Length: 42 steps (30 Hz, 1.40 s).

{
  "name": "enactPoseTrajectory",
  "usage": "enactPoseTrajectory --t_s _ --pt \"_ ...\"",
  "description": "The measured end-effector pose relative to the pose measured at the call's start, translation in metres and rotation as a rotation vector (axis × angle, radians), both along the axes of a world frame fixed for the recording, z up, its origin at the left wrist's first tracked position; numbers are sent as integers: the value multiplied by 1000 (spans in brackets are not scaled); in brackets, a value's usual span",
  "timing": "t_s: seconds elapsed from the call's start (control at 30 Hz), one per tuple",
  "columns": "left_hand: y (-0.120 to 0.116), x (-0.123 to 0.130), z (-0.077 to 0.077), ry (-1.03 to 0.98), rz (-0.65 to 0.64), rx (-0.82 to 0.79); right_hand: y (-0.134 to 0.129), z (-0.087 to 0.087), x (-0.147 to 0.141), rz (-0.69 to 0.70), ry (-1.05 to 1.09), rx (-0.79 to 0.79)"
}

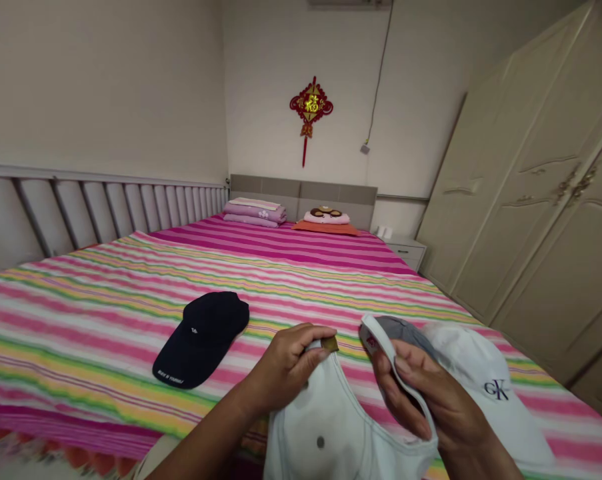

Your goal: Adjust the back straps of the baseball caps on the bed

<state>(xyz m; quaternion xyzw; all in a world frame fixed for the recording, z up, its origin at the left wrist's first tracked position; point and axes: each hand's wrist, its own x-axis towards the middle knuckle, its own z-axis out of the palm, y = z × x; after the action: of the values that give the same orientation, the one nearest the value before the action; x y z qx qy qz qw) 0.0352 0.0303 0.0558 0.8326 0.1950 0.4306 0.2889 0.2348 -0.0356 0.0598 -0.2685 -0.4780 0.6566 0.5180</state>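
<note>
A white cap (325, 413) is held up at the bottom centre, its back opening toward the camera. The fingers of my left hand (293, 363) pinch its left strap end, beside a small brass-coloured buckle (330, 343). My right hand (425, 393) grips the long loose strap (388, 343) on the other side, so the two strap ends are apart. On the striped bed cover lies a black cap (205, 340), left of my hands. To the right rests another white cap (495, 393) with dark letters, next to a grey cap (405, 331) partly hidden behind my right hand.
The striped cover (105, 300) spreads across the bed. Folded bedding (255, 212) and a pillow (327, 217) lie by the headboard (341, 197). A white rail (111, 207) runs along the left. Beyond the bed's right side stand a nightstand (405, 250) and a wardrobe (521, 180).
</note>
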Motion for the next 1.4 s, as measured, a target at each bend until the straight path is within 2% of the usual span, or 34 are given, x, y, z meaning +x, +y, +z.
enactPoseTrajectory --t_s 0.2,0.27,0.37,0.47,0.7,0.93,1.1,1.23,1.4 --pt "-6 6 -4 -255 -229 -440 2 3 -2 115 -66 -52" --pt "-8 7 -5 -325 -283 -540 2 5 -3 122 -57 -73" --pt "-9 8 -5 -373 -320 -596 2 6 -4 119 -46 -97" --pt "-10 8 -5 -398 -298 -601 2 6 -3 153 -34 -109" --pt "-9 8 -7 -383 -185 -542 4 4 -4 222 -2 -129" --pt "-9 5 -6 -335 -198 -414 6 3 -5 265 -19 -150" --pt "-10 2 0 -217 -140 -221 6 6 -4 226 -91 -125" --pt "-11 -1 7 -83 -145 -44 5 17 -3 124 -257 -130" --pt "-13 -1 12 -24 -144 119 5 28 -7 89 -394 -121"
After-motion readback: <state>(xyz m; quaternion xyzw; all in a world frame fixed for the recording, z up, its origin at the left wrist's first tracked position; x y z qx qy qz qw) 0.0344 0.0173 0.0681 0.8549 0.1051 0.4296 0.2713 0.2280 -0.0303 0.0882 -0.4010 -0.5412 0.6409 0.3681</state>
